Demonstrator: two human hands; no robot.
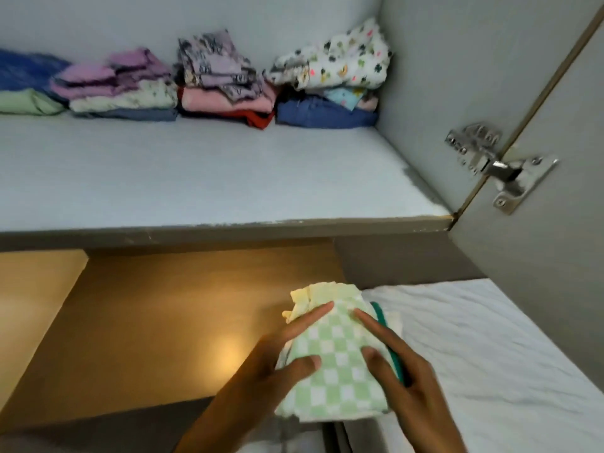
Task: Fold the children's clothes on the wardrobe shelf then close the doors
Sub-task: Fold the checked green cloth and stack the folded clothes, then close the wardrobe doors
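Observation:
A folded green-and-white checked garment (336, 371) with a pale yellow edge and a dark green trim is held between both hands, below the front of the wardrobe shelf (196, 178). My left hand (277, 358) grips its left side, thumb on top. My right hand (395, 364) grips its right side over the trim. At the back of the shelf stand folded stacks: a lilac and floral pile (121, 86), a patterned lilac, pink and red pile (225, 83), and a white clover-print pile on blue cloth (336, 76).
Blue and pale green clothes (26, 86) lie at the shelf's far left. The right wardrobe door (555, 223) stands open, with a metal hinge (500, 165) on it. A bed with a white sheet (490, 338) is at lower right. A wooden panel (147, 322) lies below the shelf.

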